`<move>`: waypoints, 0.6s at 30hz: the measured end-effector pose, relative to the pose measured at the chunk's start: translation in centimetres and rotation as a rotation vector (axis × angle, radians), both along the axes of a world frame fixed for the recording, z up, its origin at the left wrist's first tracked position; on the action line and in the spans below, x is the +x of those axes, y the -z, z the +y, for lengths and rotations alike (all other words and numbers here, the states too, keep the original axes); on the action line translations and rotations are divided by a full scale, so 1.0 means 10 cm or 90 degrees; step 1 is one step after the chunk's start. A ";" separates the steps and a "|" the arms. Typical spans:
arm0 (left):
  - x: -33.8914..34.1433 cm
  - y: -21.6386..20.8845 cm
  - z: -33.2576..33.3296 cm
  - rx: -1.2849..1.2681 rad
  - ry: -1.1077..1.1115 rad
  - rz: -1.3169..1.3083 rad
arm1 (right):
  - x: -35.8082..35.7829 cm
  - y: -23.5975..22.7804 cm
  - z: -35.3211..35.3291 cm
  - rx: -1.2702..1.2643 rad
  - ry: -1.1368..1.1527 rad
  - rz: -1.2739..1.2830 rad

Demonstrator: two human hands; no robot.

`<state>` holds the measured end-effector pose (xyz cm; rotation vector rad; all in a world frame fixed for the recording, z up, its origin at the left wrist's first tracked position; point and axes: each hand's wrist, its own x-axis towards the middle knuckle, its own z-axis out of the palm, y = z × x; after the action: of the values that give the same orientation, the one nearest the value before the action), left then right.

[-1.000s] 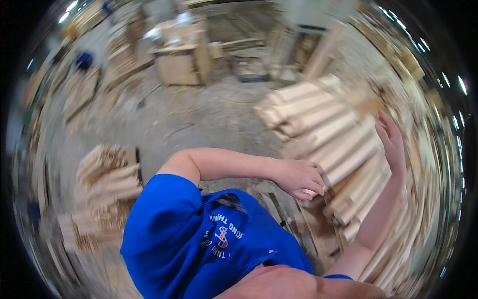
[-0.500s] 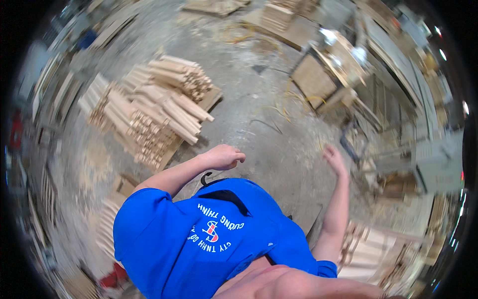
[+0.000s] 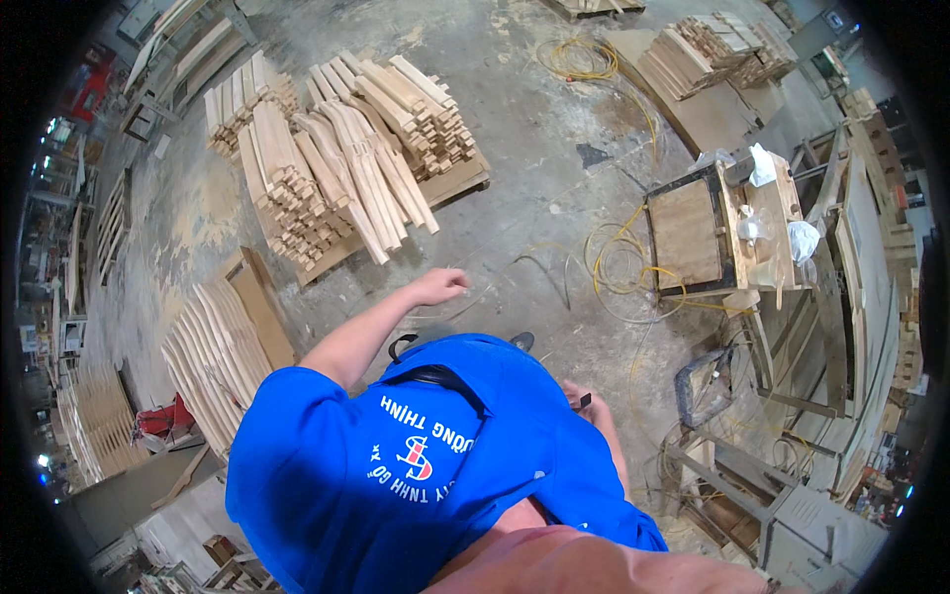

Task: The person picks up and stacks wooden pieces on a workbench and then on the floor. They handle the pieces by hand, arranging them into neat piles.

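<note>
My left hand [image 3: 440, 286] hangs in front of my body, fingers loosely bent and a little apart, with nothing visible in it. It is nearest to the stack of pale wooden sticks [image 3: 366, 168], some curved, and does not touch them. My right hand [image 3: 582, 394] is low beside the blue shirt [image 3: 426, 445], which hides part of it. A small dark piece [image 3: 586, 400] shows at its fingers; whether the hand grips it I cannot make out.
Curved wooden slats [image 3: 213, 351] stand at left near a brown board [image 3: 259, 307]. Yellow hose [image 3: 618, 252] lies coiled on the concrete floor. To the right are a wooden work stand [image 3: 693, 233] with white bags and a dark frame [image 3: 705, 386]. More stacked wood [image 3: 693, 59] lies far right.
The view has turned and shifted, so the wood stack and work stand appear elsewhere. My right hand has come from outstretched in to my side. My left hand stays in front of my body.
</note>
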<state>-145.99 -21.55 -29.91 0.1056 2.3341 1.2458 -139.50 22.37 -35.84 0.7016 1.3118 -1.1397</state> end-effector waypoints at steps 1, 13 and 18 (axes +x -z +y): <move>-0.01 0.13 -0.13 -0.023 -0.082 -0.028 | -0.38 -0.05 0.18 0.018 -0.027 0.076; -0.19 0.27 -0.06 -0.251 -0.270 -0.408 | -3.27 -0.04 0.27 0.046 0.122 0.297; -1.73 0.25 -0.22 -0.166 -0.003 -0.385 | -4.73 0.10 -0.34 -0.007 0.065 0.287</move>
<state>-163.28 -23.79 -32.38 -0.3212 1.9321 0.8123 -186.79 19.00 -36.87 0.5233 1.6563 -1.4426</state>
